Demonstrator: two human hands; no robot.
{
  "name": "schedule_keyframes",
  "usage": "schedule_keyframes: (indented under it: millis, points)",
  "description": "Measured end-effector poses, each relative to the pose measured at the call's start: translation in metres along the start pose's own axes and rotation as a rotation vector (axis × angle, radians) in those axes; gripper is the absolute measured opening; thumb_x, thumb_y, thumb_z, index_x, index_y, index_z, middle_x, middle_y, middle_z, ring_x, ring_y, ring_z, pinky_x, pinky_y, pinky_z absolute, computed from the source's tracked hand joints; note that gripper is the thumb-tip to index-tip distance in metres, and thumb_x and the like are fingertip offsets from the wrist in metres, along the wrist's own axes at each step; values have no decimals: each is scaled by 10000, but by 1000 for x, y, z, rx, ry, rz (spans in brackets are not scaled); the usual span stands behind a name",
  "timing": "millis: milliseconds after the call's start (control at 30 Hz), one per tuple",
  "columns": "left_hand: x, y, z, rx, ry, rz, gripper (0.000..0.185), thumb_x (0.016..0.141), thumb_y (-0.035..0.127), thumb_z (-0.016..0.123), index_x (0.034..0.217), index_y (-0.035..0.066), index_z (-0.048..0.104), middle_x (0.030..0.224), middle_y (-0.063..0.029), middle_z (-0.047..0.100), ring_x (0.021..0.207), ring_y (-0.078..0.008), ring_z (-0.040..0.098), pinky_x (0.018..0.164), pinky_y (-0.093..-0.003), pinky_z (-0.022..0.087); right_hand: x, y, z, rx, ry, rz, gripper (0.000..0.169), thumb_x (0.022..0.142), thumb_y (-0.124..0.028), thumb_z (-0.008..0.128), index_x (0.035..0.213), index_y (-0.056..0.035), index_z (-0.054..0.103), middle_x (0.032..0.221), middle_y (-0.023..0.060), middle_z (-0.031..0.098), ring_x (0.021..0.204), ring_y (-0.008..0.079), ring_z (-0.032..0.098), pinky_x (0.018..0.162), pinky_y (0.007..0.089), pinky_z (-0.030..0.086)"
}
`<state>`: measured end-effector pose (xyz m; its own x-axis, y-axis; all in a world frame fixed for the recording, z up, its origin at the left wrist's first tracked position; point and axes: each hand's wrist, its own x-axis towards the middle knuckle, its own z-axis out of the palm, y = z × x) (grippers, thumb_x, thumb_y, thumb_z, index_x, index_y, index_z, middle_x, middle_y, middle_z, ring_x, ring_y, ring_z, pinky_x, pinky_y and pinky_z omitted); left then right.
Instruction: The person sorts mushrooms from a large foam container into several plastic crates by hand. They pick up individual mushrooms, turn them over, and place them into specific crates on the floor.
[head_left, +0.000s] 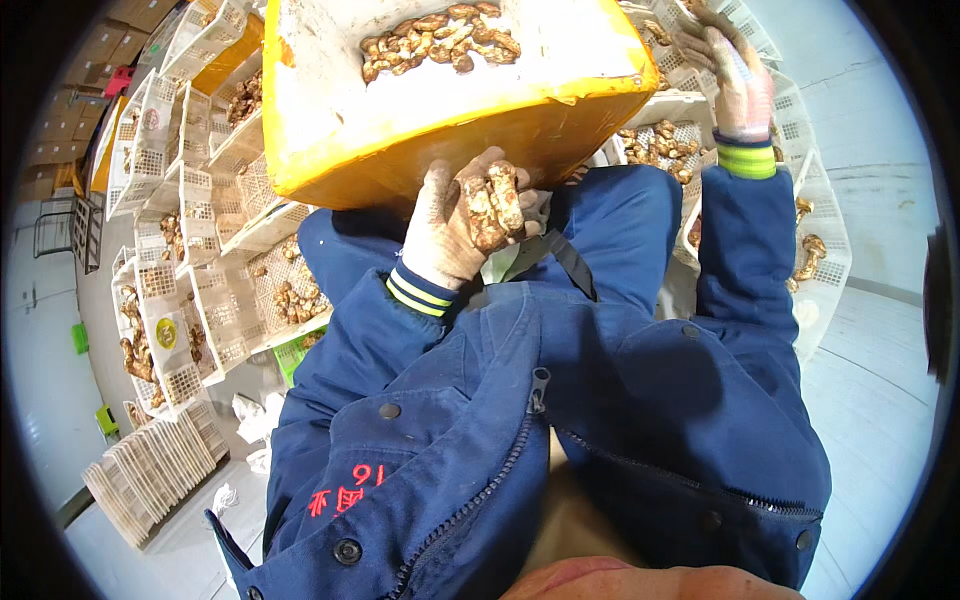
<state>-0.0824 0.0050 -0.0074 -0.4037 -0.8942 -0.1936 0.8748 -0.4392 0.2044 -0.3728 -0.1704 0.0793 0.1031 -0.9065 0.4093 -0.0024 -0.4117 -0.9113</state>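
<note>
My left hand, in a pale soiled glove, is shut on a few brown-and-white mushrooms, probably matsutake. It rests above my lap, just in front of a foam box wrapped in yellow tape. Inside that box, a cluster of similar mushrooms lies on the bright white bottom. My right hand, also gloved, is raised to the right of the box with its fingers apart. Nothing shows in it, and below it sits a white plastic crate holding mushrooms.
White perforated crates with mushrooms stand stacked on my left. More mushrooms lie in a crate at my right elbow. A row of nested crates and crumpled white paper are on the floor. Cardboard boxes stand at the far left.
</note>
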Motion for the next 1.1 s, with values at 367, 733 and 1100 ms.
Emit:
schedule_keyframes:
  millis: [367,733,1100]
  points:
    - [-11,-8,-1,151,-85,131,553,881,123,524,1366,-45,320,1358,-196,419,1233,-306,454,1044,-439,374,-130,-20,146,-730,-570,-7,563,778,-104,600,1315,-70,437,1005,169,557,954,329,565,858,375,452]
    - [-7,-4,-34,68,-77,129,557,829,22,576,1321,-38,320,1285,-248,457,1167,-389,491,988,-497,428,-136,13,121,824,-273,846,520,875,-225,559,1299,45,426,1023,114,615,877,196,625,782,286,516]
    - [1,-13,-38,172,78,175,517,923,239,506,1332,-41,358,1233,-166,536,1133,-282,534,974,-402,435,-163,16,152,-477,-486,280,487,761,-45,549,1243,-22,483,1107,174,566,1057,306,561,947,349,431]
